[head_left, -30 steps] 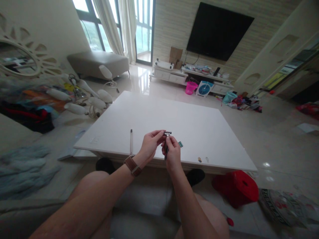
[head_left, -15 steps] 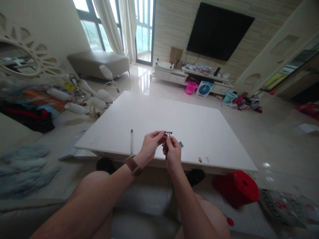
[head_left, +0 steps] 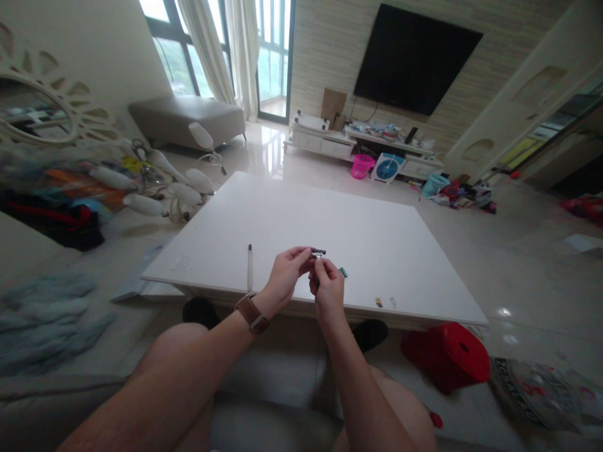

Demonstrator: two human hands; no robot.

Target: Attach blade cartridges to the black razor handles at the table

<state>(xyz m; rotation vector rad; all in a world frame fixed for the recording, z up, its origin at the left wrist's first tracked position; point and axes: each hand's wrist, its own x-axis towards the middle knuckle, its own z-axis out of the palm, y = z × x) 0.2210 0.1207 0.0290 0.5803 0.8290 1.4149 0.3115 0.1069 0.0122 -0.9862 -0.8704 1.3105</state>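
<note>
Both hands meet above the near edge of the white table (head_left: 301, 213). Between them is a small T-shaped razor (head_left: 319, 253) with a dark bar for a head and a silvery neck. My left hand (head_left: 284, 276), wearing a brown-strapped watch, pinches the left end of the head between thumb and fingers. The fingers of my right hand (head_left: 328, 289) are closed around the dark handle, hiding most of it. Just beyond my right knuckles a small green piece (head_left: 343, 272) shows, partly covered by the hand.
A slim pale stick with a dark tip (head_left: 250, 267) lies left of my hands. Near the front edge, to the right, are a small yellow-and-dark piece (head_left: 379, 302) and a clear piece (head_left: 392, 302). A red stool (head_left: 447, 358) stands by the table's right front corner.
The razor's head has tilted slightly, its right end a little lower. Both hands keep their hold in nearly the same spot.
</note>
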